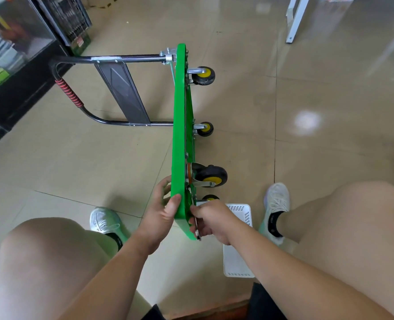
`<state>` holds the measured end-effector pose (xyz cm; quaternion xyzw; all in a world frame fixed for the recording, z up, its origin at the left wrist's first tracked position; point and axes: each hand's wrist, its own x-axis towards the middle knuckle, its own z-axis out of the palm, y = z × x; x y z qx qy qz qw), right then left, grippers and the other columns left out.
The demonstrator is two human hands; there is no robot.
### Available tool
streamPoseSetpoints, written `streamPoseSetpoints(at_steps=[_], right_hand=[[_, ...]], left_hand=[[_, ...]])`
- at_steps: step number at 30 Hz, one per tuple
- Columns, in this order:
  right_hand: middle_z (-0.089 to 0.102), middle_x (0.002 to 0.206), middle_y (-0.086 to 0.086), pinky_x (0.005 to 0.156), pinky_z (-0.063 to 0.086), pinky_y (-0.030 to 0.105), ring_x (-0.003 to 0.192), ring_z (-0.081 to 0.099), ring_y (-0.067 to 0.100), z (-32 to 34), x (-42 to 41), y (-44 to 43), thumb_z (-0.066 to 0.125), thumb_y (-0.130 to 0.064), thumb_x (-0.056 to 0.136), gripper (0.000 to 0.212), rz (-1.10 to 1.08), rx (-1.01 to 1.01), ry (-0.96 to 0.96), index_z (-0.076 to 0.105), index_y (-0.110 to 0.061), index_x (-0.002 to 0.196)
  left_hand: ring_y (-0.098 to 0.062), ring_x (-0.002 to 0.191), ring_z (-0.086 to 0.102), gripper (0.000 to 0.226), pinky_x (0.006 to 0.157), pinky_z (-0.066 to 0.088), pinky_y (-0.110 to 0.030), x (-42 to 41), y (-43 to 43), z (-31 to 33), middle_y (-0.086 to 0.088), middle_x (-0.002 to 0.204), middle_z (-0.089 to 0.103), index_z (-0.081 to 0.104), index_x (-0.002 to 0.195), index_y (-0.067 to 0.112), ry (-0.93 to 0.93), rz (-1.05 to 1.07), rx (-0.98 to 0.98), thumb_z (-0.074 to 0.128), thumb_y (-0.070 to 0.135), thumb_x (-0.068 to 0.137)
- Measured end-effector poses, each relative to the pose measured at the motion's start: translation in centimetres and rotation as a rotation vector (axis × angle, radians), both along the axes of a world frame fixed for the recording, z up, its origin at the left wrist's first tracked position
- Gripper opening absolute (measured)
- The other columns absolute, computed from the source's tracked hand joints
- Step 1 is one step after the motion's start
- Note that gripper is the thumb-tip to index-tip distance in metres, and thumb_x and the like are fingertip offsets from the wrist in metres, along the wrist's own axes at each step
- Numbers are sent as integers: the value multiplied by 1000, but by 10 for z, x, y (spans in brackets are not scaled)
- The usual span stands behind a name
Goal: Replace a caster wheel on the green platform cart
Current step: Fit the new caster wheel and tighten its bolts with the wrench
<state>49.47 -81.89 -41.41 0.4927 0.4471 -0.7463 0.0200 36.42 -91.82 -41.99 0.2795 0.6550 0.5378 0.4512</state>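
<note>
Right now the green platform cart stands up on its side on the tiled floor, between the person's knees. Its flat deck faces left and its wheels poke out to the right.

The left hand grips the near edge of the cart, with the thumb on the thin green rim and the fingers curled round the flat side. The right hand is just beside it, on the wheel side. Its fingers pinch the metal plate of a caster wheel at the near corner of the cart. Only a bit of that wheel's black and yellow peeks out above the hand. I cannot tell if the plate is fixed to the cart.

Just past it sits a big black wheel with a yellow middle. Two small wheels are farther up, one in the middle and one at the far end.

The black handle sticks out to the left, with a red grip on it.

A white basket lies on the floor under the right arm. White shoes rest on the floor on both sides.
</note>
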Motion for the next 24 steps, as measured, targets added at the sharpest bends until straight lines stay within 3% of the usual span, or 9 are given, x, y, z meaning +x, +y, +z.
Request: streamPoseSetpoints(at_steps=[5,11,14,18,20,24], right_hand=[[61,60,3,41,48,22,44,60,12,20,-7,9,56,-17,103,15,-88,-160,42,59,-3,103],[57,61,2,46,49,23,46,56,12,27,12,6,50,-14,105,17,-31,-187,31,57,-6,92],[64,71,7,54,56,31,55,64,18,28,26,-2,49,-13,105,21,36,-136,-23,61,-1,93],[71,86,14,68,62,41,67,70,28,5,31,-7,54,-10,103,14,40,77,-141,64,-1,102],[73,86,11,75,60,37,71,70,24,-9,27,-7,55,-11,102,14,56,173,-162,68,-7,99],[72,91,11,66,57,24,75,69,19,-25,20,-8,54,-11,103,20,94,228,-142,72,-3,106]], left_hand=[[-27,116,66,63,101,55,-51,-2,-1,2,-1,137,60,44,141,48,9,-20,10,63,60,82],[-18,117,65,63,94,59,-37,-1,0,9,11,133,57,42,135,58,14,-34,39,62,64,76],[-16,117,66,60,89,58,-29,-1,-1,9,10,135,56,41,135,61,28,-37,45,61,64,78],[-15,120,63,69,95,58,-34,-2,-1,9,6,140,51,34,143,60,62,-51,39,58,69,79],[-10,123,59,71,98,57,-33,-2,-2,10,8,140,48,30,144,63,69,-59,35,57,72,79],[-5,118,61,60,93,57,-26,-1,-3,10,8,140,47,27,144,67,91,-59,36,55,57,91]])
